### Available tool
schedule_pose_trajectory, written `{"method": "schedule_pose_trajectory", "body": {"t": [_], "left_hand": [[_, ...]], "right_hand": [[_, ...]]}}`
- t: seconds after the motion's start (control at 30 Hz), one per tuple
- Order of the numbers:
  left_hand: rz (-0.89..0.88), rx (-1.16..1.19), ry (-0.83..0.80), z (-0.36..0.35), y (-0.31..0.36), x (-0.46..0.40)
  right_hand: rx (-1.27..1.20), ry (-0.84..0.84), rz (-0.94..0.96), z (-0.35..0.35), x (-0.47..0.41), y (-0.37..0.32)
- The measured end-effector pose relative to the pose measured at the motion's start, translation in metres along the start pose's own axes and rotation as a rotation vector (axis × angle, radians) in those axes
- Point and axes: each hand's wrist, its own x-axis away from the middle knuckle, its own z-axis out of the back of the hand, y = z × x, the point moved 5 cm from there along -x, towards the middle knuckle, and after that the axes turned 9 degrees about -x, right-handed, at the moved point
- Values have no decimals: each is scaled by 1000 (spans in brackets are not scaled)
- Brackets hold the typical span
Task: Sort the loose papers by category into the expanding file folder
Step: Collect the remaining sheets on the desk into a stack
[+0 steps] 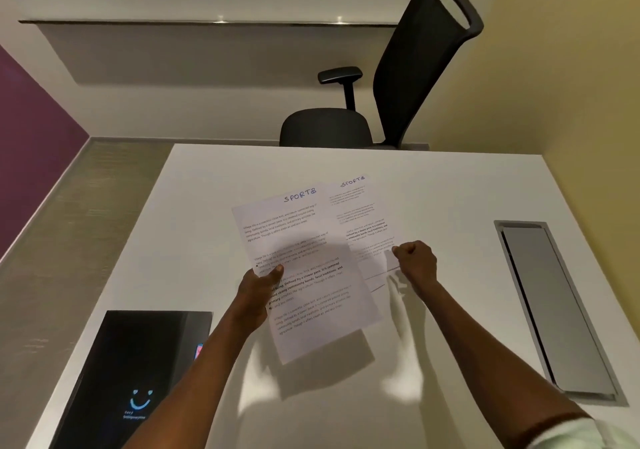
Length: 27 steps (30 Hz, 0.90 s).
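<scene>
My left hand (258, 287) grips the left edge of a printed sheet headed "SPORTS" (311, 275) and holds it lifted and tilted above the white table (450, 189). A stack of papers (363, 220) lies on the table under it and to its right, its top sheet also headed "SPORTS". My right hand (414, 258) pinches the right edge of that stack near its lower corner, fingers curled. The black expanding file folder (138, 362), with a blue smiley logo, lies closed at the table's front left.
A grey metal cable hatch (554, 310) is set into the table at the right. A black office chair (398, 78) stands beyond the far edge. The floor drops away to the left of the table.
</scene>
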Motion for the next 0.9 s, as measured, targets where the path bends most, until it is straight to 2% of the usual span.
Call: {"method": "schedule_pose_trajectory", "body": {"t": [0.2, 0.37, 0.5, 0.77, 0.9], "left_hand": [[46, 18, 45, 16, -11, -25], [65, 20, 92, 26, -20, -40], [75, 12, 120, 38, -32, -45], [127, 25, 116, 42, -36, -35], [105, -15, 66, 39, -35, -22]], "right_hand": [[392, -2, 0, -11, -52, 7], [476, -8, -42, -33, -61, 3], [680, 20, -31, -42, -56, 9], [564, -32, -247, -20, -50, 28], [578, -124, -238, -1, -27, 47]]}}
